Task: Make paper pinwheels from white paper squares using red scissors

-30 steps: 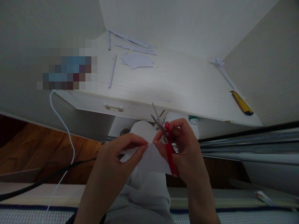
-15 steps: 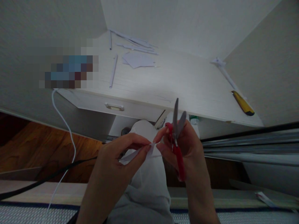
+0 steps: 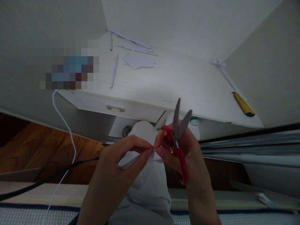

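Note:
Over my lap, my left hand [image 3: 127,157] pinches a small piece of white paper [image 3: 131,162] between thumb and fingers. My right hand [image 3: 180,150] meets it fingertip to fingertip, its thumb and forefinger closed at the same paper's edge. Hooked in that right hand is a pair of red-handled scissors [image 3: 178,137], blades parted and pointing up toward the desk edge. Part of the paper is hidden behind my left fingers and pale against my white trousers.
On the white desk [image 3: 187,78] lie rolled paper sticks [image 3: 114,72] and a stack of paper pieces [image 3: 138,60]. A yellow utility knife [image 3: 243,104] and another paper roll [image 3: 227,76] lie at right. A white cable [image 3: 67,125] hangs at left.
My right fingertips have closed in on the paper beside my left ones. The scissors have tilted slightly, with their blades a little wider apart.

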Demonstrator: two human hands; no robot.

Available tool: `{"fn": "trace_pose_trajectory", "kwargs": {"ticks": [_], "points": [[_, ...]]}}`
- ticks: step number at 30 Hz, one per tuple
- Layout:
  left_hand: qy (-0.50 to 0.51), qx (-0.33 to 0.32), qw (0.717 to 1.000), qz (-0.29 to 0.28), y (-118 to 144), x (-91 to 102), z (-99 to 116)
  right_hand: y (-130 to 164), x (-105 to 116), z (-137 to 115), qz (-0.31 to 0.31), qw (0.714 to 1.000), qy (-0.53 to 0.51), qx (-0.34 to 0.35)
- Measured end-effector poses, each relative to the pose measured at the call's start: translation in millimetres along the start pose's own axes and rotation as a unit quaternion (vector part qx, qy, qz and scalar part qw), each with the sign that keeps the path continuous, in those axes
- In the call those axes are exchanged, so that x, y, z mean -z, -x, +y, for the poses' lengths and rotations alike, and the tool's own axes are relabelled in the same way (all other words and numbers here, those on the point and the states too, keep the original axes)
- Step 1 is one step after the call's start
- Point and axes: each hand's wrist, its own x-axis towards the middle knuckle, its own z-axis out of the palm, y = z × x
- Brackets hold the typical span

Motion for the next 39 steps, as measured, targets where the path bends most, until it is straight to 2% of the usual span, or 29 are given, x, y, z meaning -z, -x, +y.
{"fn": "trace_pose_trajectory", "kwargs": {"ticks": [7,11,23,31,39], "points": [[-0.021,-0.053,0.998,-0.018,0.5,-0.7,-2.1,-3.3,8.0,1.7,-0.047,0.995,-0.056,-0.065],[-0.042,-0.083,0.996,-0.011,1.4,-0.5,-1.0,-6.5,8.0,0.2,-0.083,0.991,-0.089,-0.059],[-0.036,-0.091,0.995,-0.017,1.2,2.4,-2.6,-6.0,7.5,1.2,-0.055,0.995,-0.066,-0.051],[-0.024,-0.081,0.996,-0.026,-0.8,2.9,-2.0,-1.4,5.8,2.8,-0.01,0.998,-0.019,-0.051],[-0.012,-0.042,0.998,-0.037,2.3,2.0,0.5,3.4,7.6,5.6,-0.022,0.999,-0.038,0.008]]}}
